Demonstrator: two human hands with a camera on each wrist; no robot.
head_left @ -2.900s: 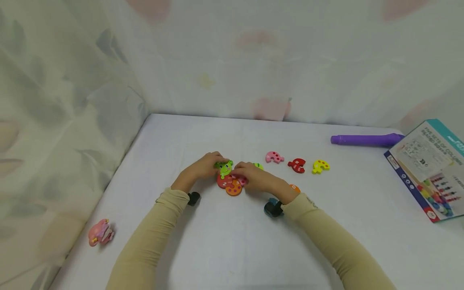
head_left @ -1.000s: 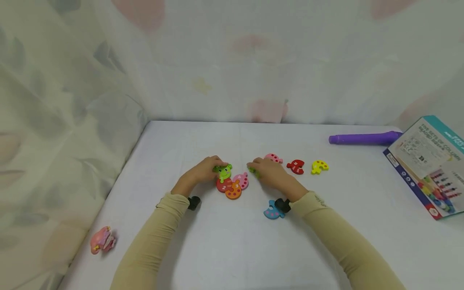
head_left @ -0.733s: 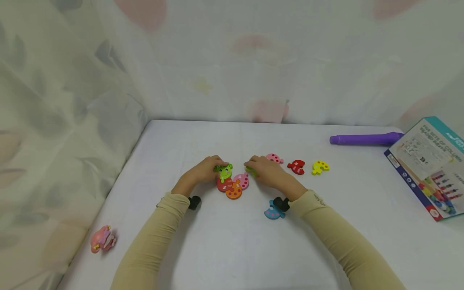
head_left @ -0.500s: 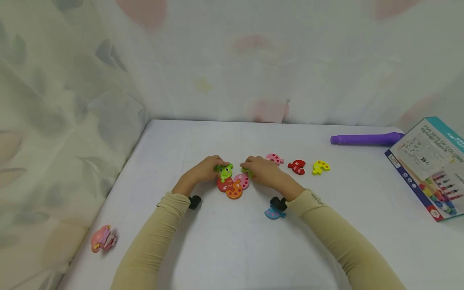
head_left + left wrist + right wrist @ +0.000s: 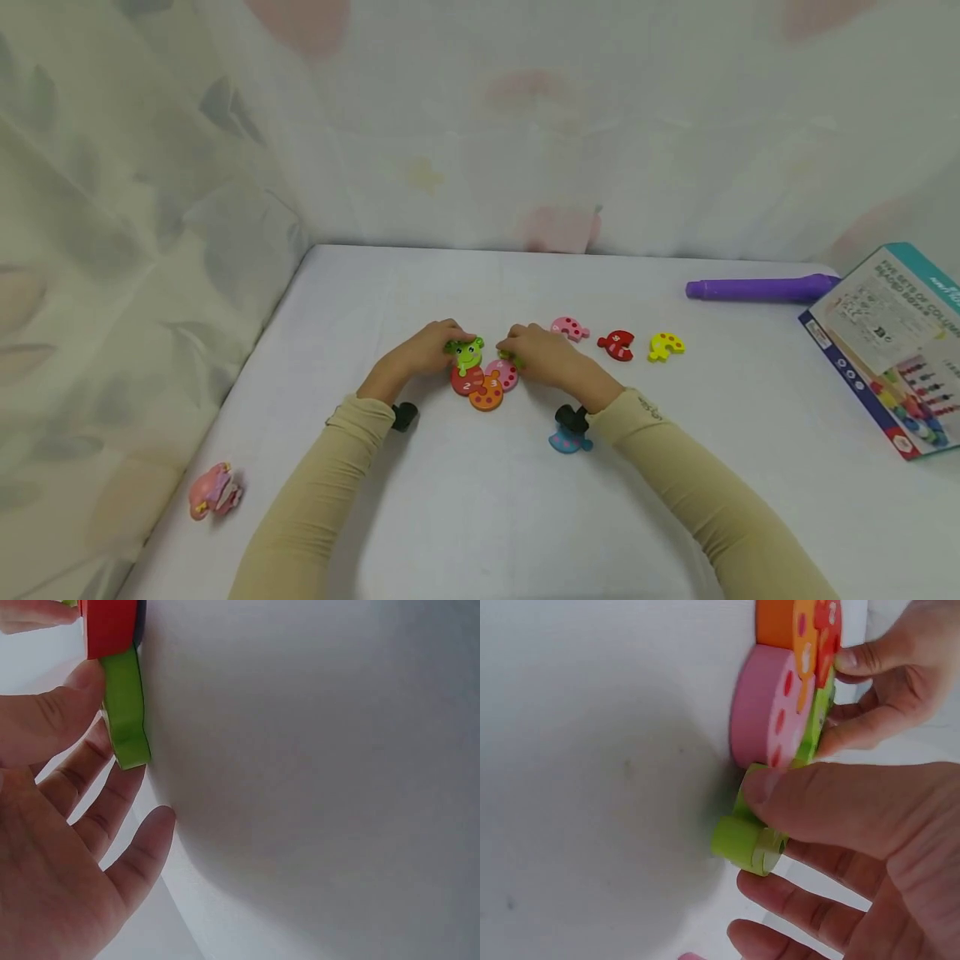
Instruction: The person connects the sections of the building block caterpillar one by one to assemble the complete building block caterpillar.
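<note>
In the head view, my left hand [image 5: 426,350] grips the green puzzle piece with a smiling face [image 5: 468,357] by its left side. A red piece [image 5: 463,383], an orange piece [image 5: 486,395] and a pink spotted piece [image 5: 507,375] are joined below it in a curve. My right hand [image 5: 546,353] pinches a small green puzzle piece [image 5: 741,841] between thumb and fingers. In the right wrist view, that piece sits right at the end of the pink piece, partly covered by the thumb.
Loose pink [image 5: 570,328], red [image 5: 617,345] and yellow [image 5: 666,347] pieces lie to the right. A blue piece [image 5: 567,441] is under the right wrist camera [image 5: 572,418]. Farther out are a purple tube [image 5: 761,289], a box [image 5: 892,350] and a pink figurine [image 5: 214,492].
My right hand has let go of the joined pink piece, picked up the green piece from the right and brought it left to the pink one. My left hand stays on the face piece.
</note>
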